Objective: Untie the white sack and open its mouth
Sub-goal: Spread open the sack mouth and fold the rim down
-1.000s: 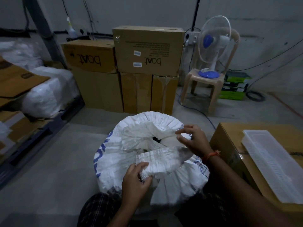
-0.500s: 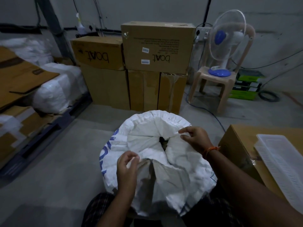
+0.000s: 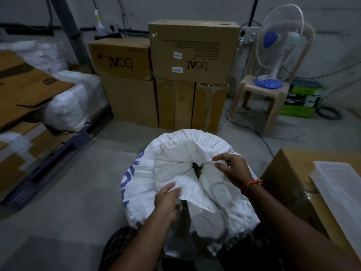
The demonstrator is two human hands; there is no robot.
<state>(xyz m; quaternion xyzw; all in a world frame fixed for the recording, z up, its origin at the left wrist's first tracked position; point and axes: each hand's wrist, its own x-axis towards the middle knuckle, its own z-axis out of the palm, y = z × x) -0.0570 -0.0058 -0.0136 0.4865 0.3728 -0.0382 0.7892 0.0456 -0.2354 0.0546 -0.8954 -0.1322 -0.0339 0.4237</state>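
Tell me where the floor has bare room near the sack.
Bare floor lies left of the white sack, up to the pallet. A narrower strip runs between sack and stacked boxes. Right is crowded: a cardboard box stands close.

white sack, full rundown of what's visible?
The white sack looks like woven plastic with blue print on its left side. It stands upright on the concrete floor, bulging and full. The top flaps fold inward around a small dark gap at the centre, so the mouth is barely open. The left hand pinches a near flap; the right hand grips the right flap. No tie visible.
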